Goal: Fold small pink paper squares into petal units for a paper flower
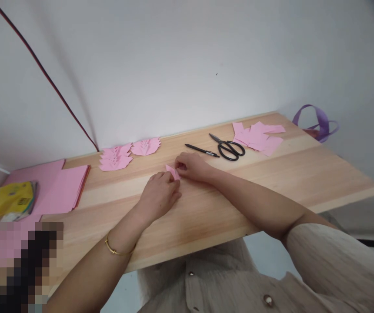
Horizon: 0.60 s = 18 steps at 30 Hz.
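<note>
Between my two hands, just above the wooden table (213,208), is a small folded piece of pink paper (172,172). My left hand (161,193) grips its near left side with the fingers closed; a gold bangle circles that wrist. On its right side my right hand (192,167) pinches the paper's edge, fingertips curled together. The fingers hide much of the paper. Behind my right hand lie a black pen (202,150) and black-handled scissors (228,148) with their blades closed.
Cut pink paper pieces (257,137) lie at the back right. Fringed pink paper cutouts (115,157) rest at the back left. Large pink sheets (65,187) and a yellow package (12,200) occupy the left end. A purple strap (320,119) hangs beyond the right edge.
</note>
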### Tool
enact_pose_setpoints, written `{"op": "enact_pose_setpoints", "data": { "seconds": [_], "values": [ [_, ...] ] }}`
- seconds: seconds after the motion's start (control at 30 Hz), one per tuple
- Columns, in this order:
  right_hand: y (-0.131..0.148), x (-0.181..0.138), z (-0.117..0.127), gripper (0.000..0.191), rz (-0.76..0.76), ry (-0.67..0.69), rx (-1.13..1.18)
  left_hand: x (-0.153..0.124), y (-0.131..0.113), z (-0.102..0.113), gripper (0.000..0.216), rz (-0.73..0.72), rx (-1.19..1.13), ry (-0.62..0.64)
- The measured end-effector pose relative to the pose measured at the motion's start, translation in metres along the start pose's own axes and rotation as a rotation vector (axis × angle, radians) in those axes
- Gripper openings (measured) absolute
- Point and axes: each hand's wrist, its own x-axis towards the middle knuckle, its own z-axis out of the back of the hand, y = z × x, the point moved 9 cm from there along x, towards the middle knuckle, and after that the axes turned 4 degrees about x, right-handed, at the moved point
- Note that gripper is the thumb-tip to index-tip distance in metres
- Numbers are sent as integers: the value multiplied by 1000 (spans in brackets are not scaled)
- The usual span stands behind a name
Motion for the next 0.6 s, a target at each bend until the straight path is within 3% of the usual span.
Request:
{"op": "enact_pose_setpoints", "data": {
  "seconds": [0.6],
  "values": [
    [-4, 3, -3, 21, -41, -56, -58, 0, -2, 1, 20, -7, 25, -18]
  ]
}}
